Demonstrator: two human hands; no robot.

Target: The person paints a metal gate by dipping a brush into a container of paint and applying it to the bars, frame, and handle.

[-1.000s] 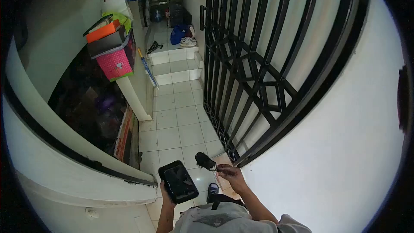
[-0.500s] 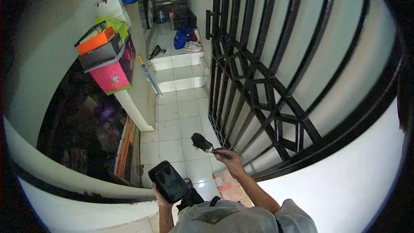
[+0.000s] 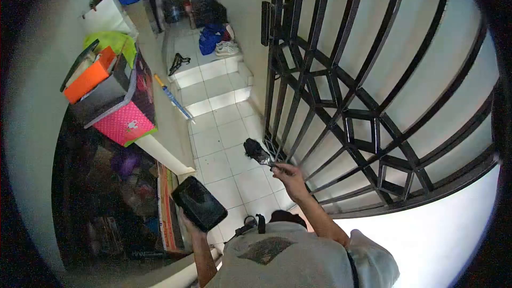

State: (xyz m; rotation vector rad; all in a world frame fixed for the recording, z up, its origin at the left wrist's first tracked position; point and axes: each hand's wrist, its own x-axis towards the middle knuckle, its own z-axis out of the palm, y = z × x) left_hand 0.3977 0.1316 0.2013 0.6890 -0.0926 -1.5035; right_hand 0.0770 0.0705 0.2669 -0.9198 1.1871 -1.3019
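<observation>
My left hand (image 3: 188, 223) holds a black rectangular tray (image 3: 199, 203) low at my left side, tilted, its inside dark and glossy. My right hand (image 3: 288, 173) grips the handle of a paintbrush (image 3: 257, 152) with dark bristles. The bristles point up and left, close to the lower bars of a black metal gate (image 3: 341, 106). I cannot tell whether the bristles touch the bars.
White floor tiles (image 3: 218, 144) run ahead to two steps (image 3: 213, 88). A pink dotted box (image 3: 125, 122) with an orange box (image 3: 90, 77) on top sits on a ledge at left. Shoes and a blue bag (image 3: 210, 40) lie beyond the steps. A white wall is at right.
I have moved forward along the gate. My right hand and the brush rose and now sit near the gate's lower bars. The tray stays in my left hand.
</observation>
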